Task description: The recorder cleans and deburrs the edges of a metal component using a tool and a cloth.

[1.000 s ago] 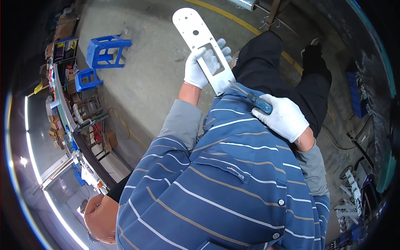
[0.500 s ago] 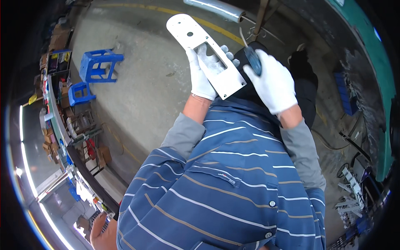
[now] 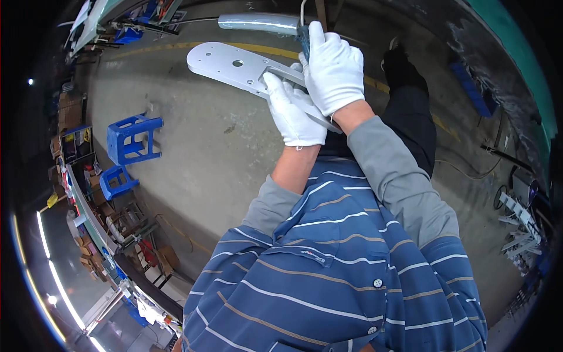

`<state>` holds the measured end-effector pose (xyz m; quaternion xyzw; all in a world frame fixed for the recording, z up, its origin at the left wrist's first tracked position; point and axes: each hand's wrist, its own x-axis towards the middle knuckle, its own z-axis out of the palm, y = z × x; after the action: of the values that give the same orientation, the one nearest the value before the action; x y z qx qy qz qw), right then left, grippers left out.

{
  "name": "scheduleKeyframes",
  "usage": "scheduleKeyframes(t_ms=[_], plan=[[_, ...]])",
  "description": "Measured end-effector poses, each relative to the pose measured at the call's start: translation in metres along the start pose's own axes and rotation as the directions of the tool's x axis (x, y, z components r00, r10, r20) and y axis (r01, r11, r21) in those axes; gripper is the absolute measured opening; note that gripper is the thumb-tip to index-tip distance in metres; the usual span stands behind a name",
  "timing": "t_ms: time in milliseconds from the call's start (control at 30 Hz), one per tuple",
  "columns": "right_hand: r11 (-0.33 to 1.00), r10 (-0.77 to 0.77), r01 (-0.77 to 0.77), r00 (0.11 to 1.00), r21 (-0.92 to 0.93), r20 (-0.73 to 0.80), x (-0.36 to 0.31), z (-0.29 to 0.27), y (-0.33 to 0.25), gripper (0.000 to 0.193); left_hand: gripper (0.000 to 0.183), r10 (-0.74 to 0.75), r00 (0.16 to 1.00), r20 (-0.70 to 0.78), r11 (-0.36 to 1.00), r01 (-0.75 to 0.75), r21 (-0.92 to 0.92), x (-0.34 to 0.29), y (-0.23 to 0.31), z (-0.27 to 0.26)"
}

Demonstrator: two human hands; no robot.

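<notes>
My left hand (image 3: 293, 114), in a white glove, grips a long pale metal plate (image 3: 226, 63) with one rounded end, several small holes and a rectangular cutout. The thumb lies at the cutout's edge; the plate is tilted, its rounded end to the left. My right hand (image 3: 333, 73), also gloved in white, is closed round a hand tool (image 3: 304, 40) with a dark blue handle and a thin bent metal shaft pointing away. The right hand is over the plate's right part and hides some of it. Whether the tool touches the plate cannot be seen.
Two blue plastic stools (image 3: 134, 139) stand on the grey floor at the left. A film-wrapped roll (image 3: 258, 23) lies beyond the plate. Cluttered shelves (image 3: 79, 146) line the left side; a blue crate (image 3: 474, 89) and metal parts (image 3: 519, 226) are at the right.
The plate has turned, its rounded end swinging left and its face tilting. My right hand has moved left with the tool, from beside the plate to over it. The whole view has shifted.
</notes>
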<state>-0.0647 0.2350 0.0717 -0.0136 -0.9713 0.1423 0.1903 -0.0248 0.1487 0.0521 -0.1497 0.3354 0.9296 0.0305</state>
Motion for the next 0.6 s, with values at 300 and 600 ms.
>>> scheduleKeyframes(t_ms=[300, 600], plan=[[0.998, -0.033, 0.031, 0.999, -0.052, -0.028, 0.000, 0.014, 0.008, 0.049, 0.081, -0.133, 0.986, -0.101, 0.989, 0.126, -0.074, -0.021, 0.012, 0.016], [0.998, -0.016, 0.022, 0.995, -0.055, 0.100, 0.011, 0.016, 0.011, 0.047, 0.077, -0.108, 0.987, -0.118, 0.992, 0.114, 0.045, -0.020, 0.017, 0.008]])
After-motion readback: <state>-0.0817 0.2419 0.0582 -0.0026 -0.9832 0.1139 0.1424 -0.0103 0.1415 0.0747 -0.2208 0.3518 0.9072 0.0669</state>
